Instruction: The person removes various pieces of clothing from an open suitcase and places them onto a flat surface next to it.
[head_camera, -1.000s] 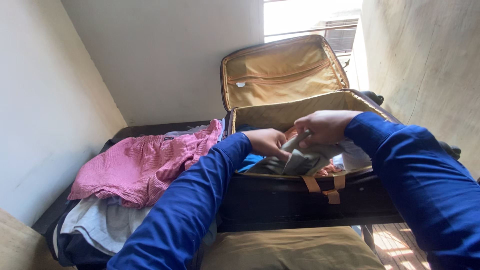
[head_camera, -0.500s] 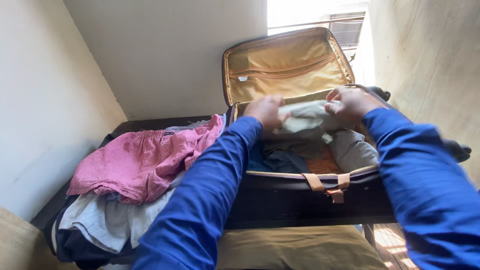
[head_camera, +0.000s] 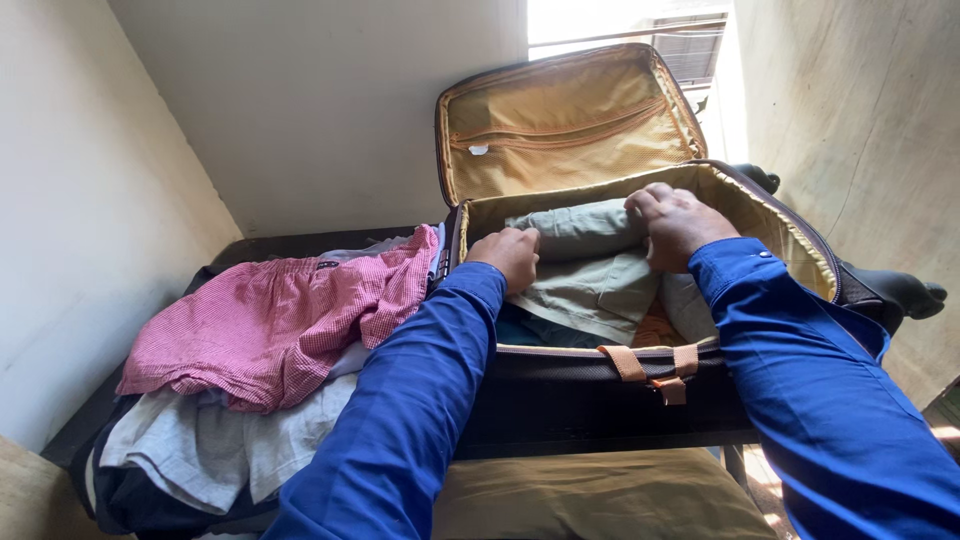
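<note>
Grey-green garment (head_camera: 590, 262) is seen lying folded on top of the other clothes inside the open suitcase (head_camera: 790, 232), toward its far side. It is pressed at both ends: the left hand (head_camera: 507, 256) is set on its left edge as a loose fist, and the right hand (head_camera: 677, 224) is laid knuckles-up on its far right corner. The hands are held apart, each resting on the cloth; whether any fold is pinched under the fingers cannot be told. Both arms are covered by blue sleeves (head_camera: 420, 390).

Beneath the garment, dark blue and orange clothes are partly shown, and a pale grey piece (head_camera: 688, 300) is tucked at the right. The lid (head_camera: 565, 120), lined in mustard fabric with a zipped pocket, is propped upright against the far wall. A tan strap with a buckle (head_camera: 650, 368) is draped over the near rim.

To the left of the suitcase, a pink checked garment (head_camera: 280, 325) is spread over a heap of white and dark clothes (head_camera: 220, 440). An olive cushion (head_camera: 600, 500) is seen at the near edge.

For a neat result, it is judged that the cloth should be flattened evenly from the middle outward, with the corners kept square and the layers below left undisturbed.
</note>
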